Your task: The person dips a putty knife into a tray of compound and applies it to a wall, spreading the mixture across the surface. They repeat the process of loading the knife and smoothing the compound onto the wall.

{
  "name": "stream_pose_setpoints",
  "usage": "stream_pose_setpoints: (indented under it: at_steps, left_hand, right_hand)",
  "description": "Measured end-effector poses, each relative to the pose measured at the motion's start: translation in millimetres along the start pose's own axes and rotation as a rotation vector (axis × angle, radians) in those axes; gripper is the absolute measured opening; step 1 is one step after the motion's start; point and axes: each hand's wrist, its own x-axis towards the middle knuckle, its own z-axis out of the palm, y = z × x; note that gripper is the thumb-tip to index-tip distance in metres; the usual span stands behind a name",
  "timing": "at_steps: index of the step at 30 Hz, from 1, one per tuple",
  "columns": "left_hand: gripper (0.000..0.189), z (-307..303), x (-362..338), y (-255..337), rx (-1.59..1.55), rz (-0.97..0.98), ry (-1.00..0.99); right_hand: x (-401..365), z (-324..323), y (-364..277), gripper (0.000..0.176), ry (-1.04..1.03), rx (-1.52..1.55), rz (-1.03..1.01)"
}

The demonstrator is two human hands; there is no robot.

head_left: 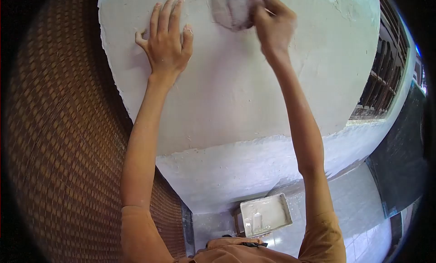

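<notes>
My left hand (165, 47) lies against the pale plastered wall (218, 99), its fingers stretched out and spread, with white smears on the fingertips. To its right, near the top of the view, my right hand (275, 29) is closed on a putty scraper (231, 11). The scraper's wide, plaster-smeared blade is flat to the wall or very near it. Motion blurs the blade, and my fingers partly cover the grip. Below, a white rectangular tray (288, 215) holds pale putty.
A brown woven panel (59, 127) stands along the left side, beside the wall's rough edge. At right is a window opening with bars (383, 77). A dark board (399, 149) stands beyond it. Under the tray lies a grey tiled floor (336, 204).
</notes>
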Motion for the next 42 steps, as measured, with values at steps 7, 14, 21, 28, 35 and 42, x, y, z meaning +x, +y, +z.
stream_pose_setpoints:
  at_steps: [7,14,21,28,35,42]
  left_hand:
    - [0.056,1.6,-1.5,-2.7,-0.028,0.022,0.033]
    - [0.055,3.4,-1.5,-5.9,-0.027,0.022,0.055]
    - [0.056,2.0,-1.7,-4.4,0.009,0.029,0.036]
    - [0.056,4.6,-3.0,-2.4,-0.02,0.031,0.071]
    - [0.057,-1.3,0.1,-2.3,0.003,0.019,0.001]
    - [0.057,0.6,-2.6,-2.3,-0.046,0.016,0.04]
  right_hand:
    - [8.1,-41.7,5.8,0.029,0.147,0.219,0.038]
    - [-6.7,-56.9,12.9,0.028,0.143,0.029,0.064]
    - [-27.0,-11.1,-7.8,0.034,-0.015,0.16,0.146]
    - [-9.1,-61.9,2.7,0.027,0.24,0.181,0.056]
    - [-23.3,-14.7,12.0,0.034,0.086,0.005,0.044]
    - [-7.1,-53.4,0.4,0.031,0.255,0.286,0.085]
